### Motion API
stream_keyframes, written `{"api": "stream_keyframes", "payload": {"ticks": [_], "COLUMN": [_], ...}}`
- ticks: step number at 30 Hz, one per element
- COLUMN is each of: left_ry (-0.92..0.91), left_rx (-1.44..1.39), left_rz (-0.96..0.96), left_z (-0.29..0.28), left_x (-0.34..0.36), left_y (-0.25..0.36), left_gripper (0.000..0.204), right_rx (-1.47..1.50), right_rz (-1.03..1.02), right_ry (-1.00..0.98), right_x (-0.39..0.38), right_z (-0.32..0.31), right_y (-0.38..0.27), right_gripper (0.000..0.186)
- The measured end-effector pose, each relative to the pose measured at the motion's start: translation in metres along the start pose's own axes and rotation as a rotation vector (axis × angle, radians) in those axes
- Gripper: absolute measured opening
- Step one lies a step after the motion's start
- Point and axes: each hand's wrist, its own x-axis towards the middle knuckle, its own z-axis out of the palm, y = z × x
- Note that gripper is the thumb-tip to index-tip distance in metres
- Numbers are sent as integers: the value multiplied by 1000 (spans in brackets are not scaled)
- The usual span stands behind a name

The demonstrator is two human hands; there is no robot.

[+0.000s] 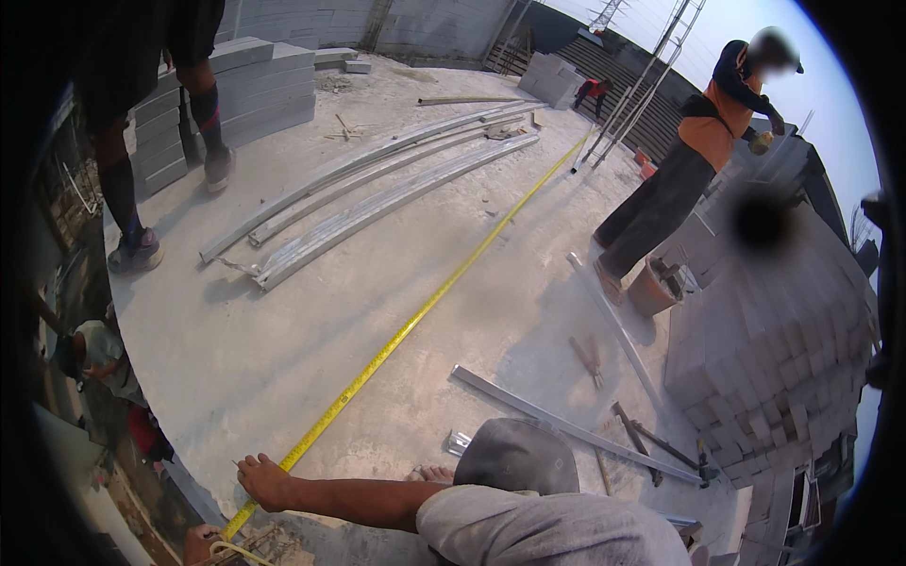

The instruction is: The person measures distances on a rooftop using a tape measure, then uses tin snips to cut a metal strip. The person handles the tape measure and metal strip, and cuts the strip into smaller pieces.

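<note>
A yellow tape measure (387, 351) stretches diagonally across the pale concrete floor, from the lower left to a crouching person in red far off. My right forearm reaches leftward across the lower edge. My right hand (265, 482) is closed beside and over the tape, its fingers bunched; a thin, small tip shows at them, too small to name. At the bottom left, my left hand (200, 544) is partly in view, fingers curled at the tape's near end. A pale cord (241, 551) loops next to it. My bent knee (517, 455) in dark grey cloth is to the right.
Long metal channels (377, 184) lie left of the tape; another channel (566, 420) lies near my knee. Pliers (587, 360) rest on the floor. A person in orange (713, 132) stands by a bucket (653, 288) and stacked blocks (755, 330). Another person's legs (127, 203) are at left, near the slab edge.
</note>
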Motion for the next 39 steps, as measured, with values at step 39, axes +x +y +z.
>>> {"api": "stream_keyframes", "payload": {"ticks": [39], "left_ry": [-119], "left_rx": [-107], "left_rz": [-51], "left_z": [19], "left_x": [42], "left_y": [-5], "left_gripper": [70], "right_rx": [474], "right_rz": [-28], "right_ry": [-615], "right_x": [48], "right_z": [79], "right_y": [24], "right_gripper": [21]}}
